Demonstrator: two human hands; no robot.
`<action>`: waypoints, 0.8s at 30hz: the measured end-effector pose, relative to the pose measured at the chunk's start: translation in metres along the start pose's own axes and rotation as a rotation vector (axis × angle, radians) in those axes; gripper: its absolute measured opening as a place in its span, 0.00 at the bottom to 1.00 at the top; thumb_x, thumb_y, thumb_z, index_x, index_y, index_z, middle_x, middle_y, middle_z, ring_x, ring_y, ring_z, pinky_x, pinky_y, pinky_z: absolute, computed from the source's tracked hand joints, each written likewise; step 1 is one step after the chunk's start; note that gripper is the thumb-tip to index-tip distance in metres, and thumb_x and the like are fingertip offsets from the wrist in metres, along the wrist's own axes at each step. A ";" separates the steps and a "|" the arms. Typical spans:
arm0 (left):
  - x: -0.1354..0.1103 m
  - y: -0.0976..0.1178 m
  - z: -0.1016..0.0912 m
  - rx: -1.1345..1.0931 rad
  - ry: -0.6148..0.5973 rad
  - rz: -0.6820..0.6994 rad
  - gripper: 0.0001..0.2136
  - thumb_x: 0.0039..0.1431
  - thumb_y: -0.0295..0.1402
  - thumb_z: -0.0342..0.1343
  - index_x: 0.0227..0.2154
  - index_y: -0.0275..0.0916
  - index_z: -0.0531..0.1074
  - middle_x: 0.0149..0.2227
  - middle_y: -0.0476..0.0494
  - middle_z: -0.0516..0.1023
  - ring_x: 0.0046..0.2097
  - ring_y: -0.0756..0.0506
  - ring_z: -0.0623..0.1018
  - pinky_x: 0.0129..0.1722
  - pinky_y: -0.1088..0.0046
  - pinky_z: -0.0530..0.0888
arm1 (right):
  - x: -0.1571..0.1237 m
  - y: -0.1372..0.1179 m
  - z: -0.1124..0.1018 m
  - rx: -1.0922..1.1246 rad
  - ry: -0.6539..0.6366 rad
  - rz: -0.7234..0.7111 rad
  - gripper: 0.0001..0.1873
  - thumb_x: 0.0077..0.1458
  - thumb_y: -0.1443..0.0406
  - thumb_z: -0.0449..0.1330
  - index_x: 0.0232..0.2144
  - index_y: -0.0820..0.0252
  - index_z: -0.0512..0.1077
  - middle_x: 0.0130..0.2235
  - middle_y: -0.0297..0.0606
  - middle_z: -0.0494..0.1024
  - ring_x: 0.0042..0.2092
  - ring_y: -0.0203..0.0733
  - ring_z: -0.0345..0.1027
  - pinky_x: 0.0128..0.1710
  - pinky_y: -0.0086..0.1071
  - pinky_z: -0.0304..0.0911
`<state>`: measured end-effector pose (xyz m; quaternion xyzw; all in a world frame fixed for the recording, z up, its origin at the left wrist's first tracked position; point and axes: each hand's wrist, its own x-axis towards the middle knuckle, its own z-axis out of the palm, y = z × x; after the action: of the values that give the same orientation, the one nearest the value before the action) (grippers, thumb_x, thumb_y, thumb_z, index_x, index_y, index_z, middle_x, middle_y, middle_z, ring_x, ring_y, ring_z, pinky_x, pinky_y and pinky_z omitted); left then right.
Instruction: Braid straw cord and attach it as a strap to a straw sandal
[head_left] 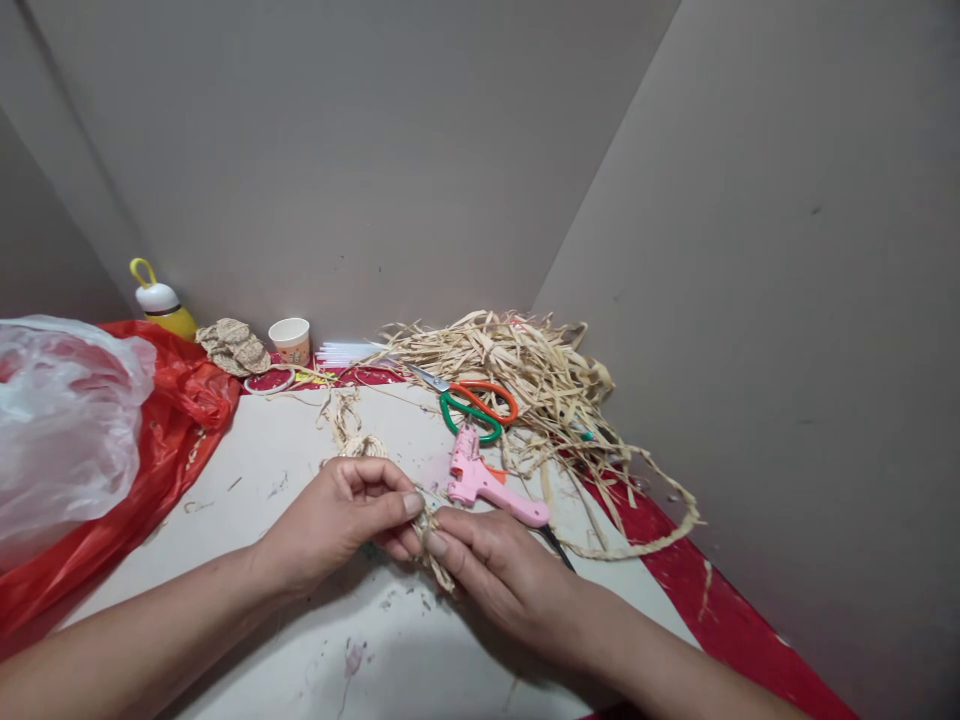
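Between my two hands is a small piece of braided straw cord (436, 568), pale and looped at its lower end. My left hand (352, 505) pinches it from the left with thumb and fingertips. From the right, my right hand (499, 560) grips the same piece, its thumb pressed on the front. Fingers cover much of the cord. Just behind my left hand lies a coil of straw braid (360, 445). A pink glue gun (484, 480) rests beyond my right hand, its nozzle end by the scissors (476, 402) with orange and green handles.
A heap of dry straw strips (510, 365) lies at the back right. At the left are red and white plastic bags (67, 430). Along the back stand a paper cup (291, 342), a yellow bottle (166, 305), woven straw pieces (232, 347) and white sticks (346, 353). Grey walls enclose the table.
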<state>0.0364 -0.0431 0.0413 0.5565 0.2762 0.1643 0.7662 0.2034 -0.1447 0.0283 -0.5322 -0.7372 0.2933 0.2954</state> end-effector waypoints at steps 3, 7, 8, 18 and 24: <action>0.000 0.000 0.002 -0.017 0.029 0.021 0.12 0.51 0.38 0.63 0.26 0.33 0.71 0.21 0.46 0.77 0.25 0.52 0.76 0.29 0.79 0.72 | 0.000 -0.001 0.000 -0.008 0.011 0.035 0.17 0.65 0.59 0.44 0.28 0.59 0.63 0.25 0.28 0.63 0.27 0.31 0.56 0.29 0.26 0.51; 0.001 0.000 0.002 -0.039 0.089 0.065 0.10 0.52 0.37 0.62 0.27 0.34 0.71 0.22 0.46 0.78 0.25 0.52 0.76 0.28 0.79 0.72 | 0.000 -0.004 -0.003 -0.052 0.026 0.090 0.16 0.64 0.56 0.47 0.28 0.59 0.63 0.26 0.29 0.65 0.29 0.33 0.57 0.30 0.27 0.51; 0.001 -0.001 0.002 -0.045 0.111 0.073 0.10 0.52 0.37 0.62 0.27 0.34 0.71 0.23 0.46 0.78 0.25 0.52 0.76 0.29 0.79 0.72 | 0.000 -0.004 -0.003 -0.054 0.032 0.093 0.16 0.63 0.56 0.48 0.28 0.59 0.63 0.26 0.29 0.65 0.29 0.33 0.57 0.31 0.27 0.51; -0.006 0.000 0.005 -0.086 0.183 0.134 0.11 0.52 0.38 0.62 0.27 0.34 0.71 0.25 0.43 0.79 0.26 0.52 0.76 0.31 0.78 0.73 | 0.000 -0.008 -0.004 0.139 0.053 0.131 0.18 0.65 0.58 0.45 0.27 0.59 0.65 0.27 0.33 0.73 0.30 0.34 0.66 0.33 0.27 0.58; -0.005 0.001 0.003 -0.060 0.181 0.122 0.11 0.52 0.38 0.61 0.25 0.34 0.71 0.23 0.45 0.78 0.25 0.52 0.75 0.29 0.78 0.72 | 0.000 -0.010 -0.005 0.162 0.052 0.134 0.19 0.65 0.56 0.45 0.27 0.60 0.66 0.26 0.35 0.74 0.29 0.35 0.67 0.32 0.27 0.60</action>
<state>0.0343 -0.0483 0.0447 0.5320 0.3045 0.2685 0.7431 0.2010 -0.1470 0.0393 -0.5619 -0.6661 0.3571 0.3361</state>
